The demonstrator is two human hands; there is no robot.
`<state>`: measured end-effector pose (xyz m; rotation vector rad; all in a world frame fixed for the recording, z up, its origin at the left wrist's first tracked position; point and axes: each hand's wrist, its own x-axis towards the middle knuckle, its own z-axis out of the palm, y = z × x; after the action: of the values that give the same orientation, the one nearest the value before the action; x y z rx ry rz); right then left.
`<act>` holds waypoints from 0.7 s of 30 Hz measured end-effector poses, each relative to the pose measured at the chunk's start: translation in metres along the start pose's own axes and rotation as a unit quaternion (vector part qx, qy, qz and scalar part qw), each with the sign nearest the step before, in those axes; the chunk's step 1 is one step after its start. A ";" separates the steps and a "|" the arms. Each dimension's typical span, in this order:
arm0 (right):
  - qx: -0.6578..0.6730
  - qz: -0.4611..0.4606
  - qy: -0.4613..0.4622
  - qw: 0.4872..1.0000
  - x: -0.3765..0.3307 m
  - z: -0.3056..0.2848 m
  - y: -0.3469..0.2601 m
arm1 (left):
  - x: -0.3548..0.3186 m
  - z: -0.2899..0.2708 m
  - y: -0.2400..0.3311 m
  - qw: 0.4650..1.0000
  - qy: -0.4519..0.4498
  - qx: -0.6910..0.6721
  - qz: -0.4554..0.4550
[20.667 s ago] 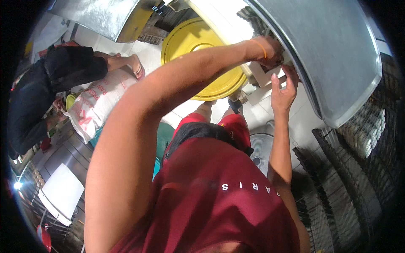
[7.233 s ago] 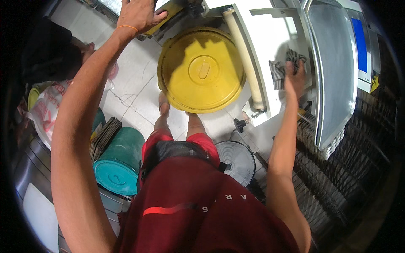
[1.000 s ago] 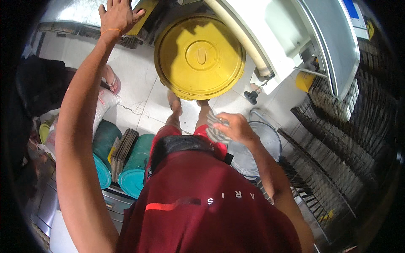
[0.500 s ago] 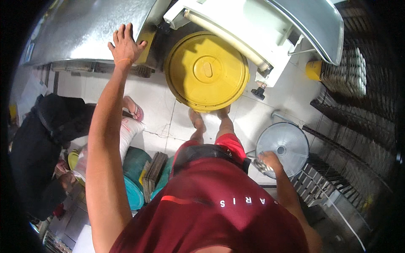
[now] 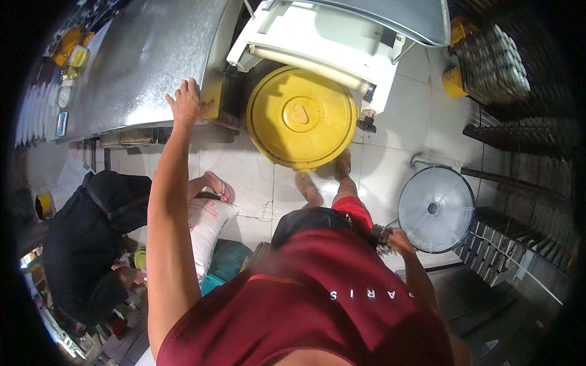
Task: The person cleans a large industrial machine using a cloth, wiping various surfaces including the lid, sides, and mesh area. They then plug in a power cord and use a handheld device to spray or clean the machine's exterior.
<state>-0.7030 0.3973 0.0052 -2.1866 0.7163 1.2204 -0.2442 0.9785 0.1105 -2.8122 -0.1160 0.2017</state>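
My left hand (image 5: 186,104) rests on the corner of a shiny metal table (image 5: 152,61), fingers spread over its top and thumb out to the side. Low by my right hip, my right hand (image 5: 400,242) is closed around a small dark and silvery thing (image 5: 383,239); its kind is too unclear to make out. Right of that hand stands a round grey fan (image 5: 448,213) with a wire guard. In front of my feet sits a large round yellow lid (image 5: 299,146), partly under a white machine (image 5: 342,30) with a pale roller (image 5: 311,68).
At the left a person in dark clothes (image 5: 79,238) bends down beside a white sack (image 5: 210,235). A green tub (image 5: 231,259) stands close to my left side. Dark racks (image 5: 519,137) line the right, with a yellow container (image 5: 453,82) near them.
My view has shifted, so the table and the lid sit lower in the picture. My left hand stays at the table corner, its fingers less stretched. My right hand has come closer to my hip.
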 end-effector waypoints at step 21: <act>-0.038 -0.060 0.068 0.995 0.047 -0.034 -0.009 | -0.396 0.283 0.113 0.774 -0.379 -0.505 0.043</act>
<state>-0.6556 0.3718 -0.0190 -2.3565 0.5918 1.0615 -0.6717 0.9183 -0.1411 -3.5064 -0.3642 1.7772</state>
